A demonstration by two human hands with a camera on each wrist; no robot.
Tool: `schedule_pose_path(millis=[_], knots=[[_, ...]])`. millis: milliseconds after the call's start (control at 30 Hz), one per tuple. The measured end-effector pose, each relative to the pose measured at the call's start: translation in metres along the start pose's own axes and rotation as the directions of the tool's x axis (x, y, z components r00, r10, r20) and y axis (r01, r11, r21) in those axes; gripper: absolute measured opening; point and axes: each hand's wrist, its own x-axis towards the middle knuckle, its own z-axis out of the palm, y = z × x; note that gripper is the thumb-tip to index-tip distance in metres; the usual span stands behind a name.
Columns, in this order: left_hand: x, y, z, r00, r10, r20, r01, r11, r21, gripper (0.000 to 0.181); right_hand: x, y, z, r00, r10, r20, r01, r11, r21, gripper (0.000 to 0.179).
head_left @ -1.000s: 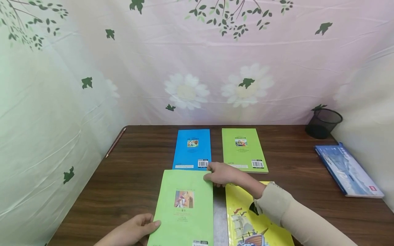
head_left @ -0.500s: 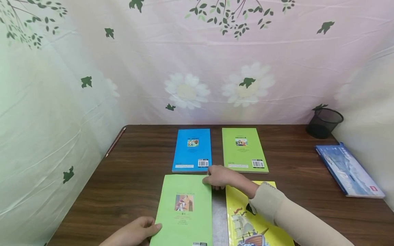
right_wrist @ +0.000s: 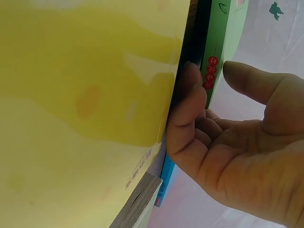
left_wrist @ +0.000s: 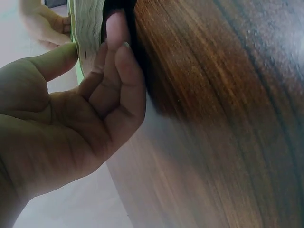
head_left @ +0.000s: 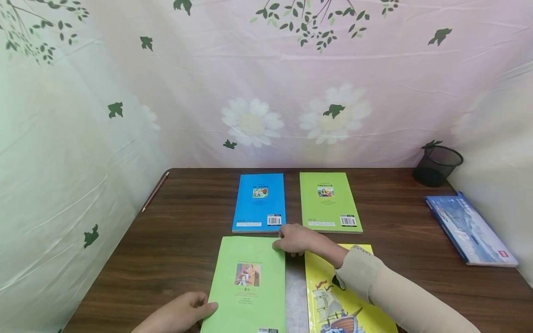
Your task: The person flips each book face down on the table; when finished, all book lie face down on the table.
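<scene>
A light green book [head_left: 247, 286] with a small picture and a barcode lies back cover up at the near middle of the table, its lower end cut off in the head view. My left hand [head_left: 179, 312] grips its left side, thumb on the cover; in the left wrist view the fingers curl under the page edges [left_wrist: 89, 35]. At the far right corner my right hand [head_left: 297, 239] pinches the book, with the thumb on the cover and fingers by the spine [right_wrist: 212, 66]. Right beside it, partly under my right forearm, is a yellow book [head_left: 333, 296] with a sailing ship.
Beyond lie a blue book [head_left: 260, 208] and another green book [head_left: 331, 203], side by side. A blue-and-white book [head_left: 472, 231] and a black mesh pen holder [head_left: 435, 166] stand along the right edge. A pencil [head_left: 155, 192] lies at the left edge, by the curtain.
The light green book has come slightly nearer to me, with both hands on it, showing a gap below the blue book. In the last half second it has hardly moved.
</scene>
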Motion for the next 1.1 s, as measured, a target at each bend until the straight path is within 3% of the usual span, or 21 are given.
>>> schedule_pose_path(millis=[633,900,1100], knots=[[-0.0012,-0.0006,0.0062,0.999,0.041,-0.035,-0.039,0.997,0.067,0.033,-0.0023,-0.0016,0.0011,1.000,0.006,-0.011,-0.006,1.000,-0.016,0.022],[0.0010,0.0016,0.0084,0.999,0.001,-0.032,0.000,0.999,0.033,0.031,-0.0028,-0.0003,0.0014,1.000,0.005,-0.017,-0.005,1.000,-0.024,0.020],[0.0023,0.0006,0.0093,0.998,0.038,-0.057,-0.033,0.996,0.078,0.030,-0.0039,-0.0018,0.0001,1.000,0.010,-0.018,-0.010,1.000,-0.024,0.020]])
